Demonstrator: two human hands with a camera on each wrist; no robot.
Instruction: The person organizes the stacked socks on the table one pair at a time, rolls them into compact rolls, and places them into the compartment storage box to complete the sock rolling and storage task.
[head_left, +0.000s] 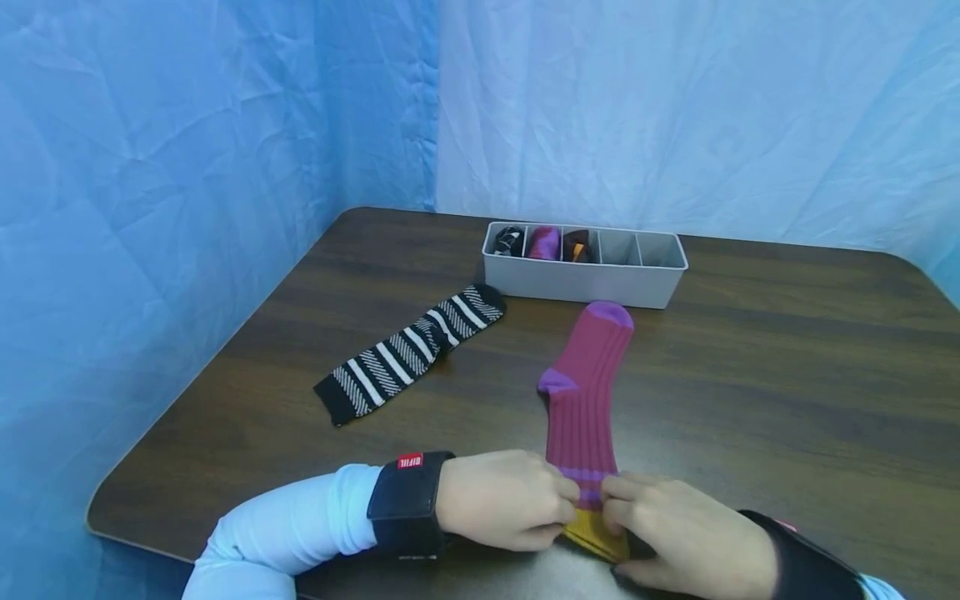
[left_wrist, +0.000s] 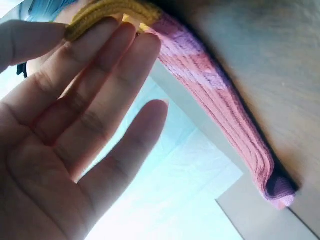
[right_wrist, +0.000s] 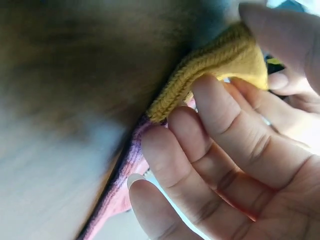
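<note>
A pink-red ribbed sock (head_left: 588, 408) with purple heel, toe and bands and a yellow cuff lies on the table, its toe pointing away. At the left side of the cuff, my left hand (head_left: 513, 500) pinches the yellow edge between thumb and fingers, as the left wrist view shows. From the right, my right hand (head_left: 690, 533) holds the other side of the cuff, thumb at its end and fingertips against the knit. The cuff is slightly raised in the right wrist view. A black sock with white and grey stripes (head_left: 408, 354) lies flat at the left.
Behind the socks stands a grey divided box (head_left: 577, 282). Its three left compartments hold a black-and-white rolled item (head_left: 509, 241), a purple one (head_left: 544, 243) and a dark brown one with orange (head_left: 577, 246). Blue curtains (head_left: 637, 108) hang around the brown table (head_left: 787, 358).
</note>
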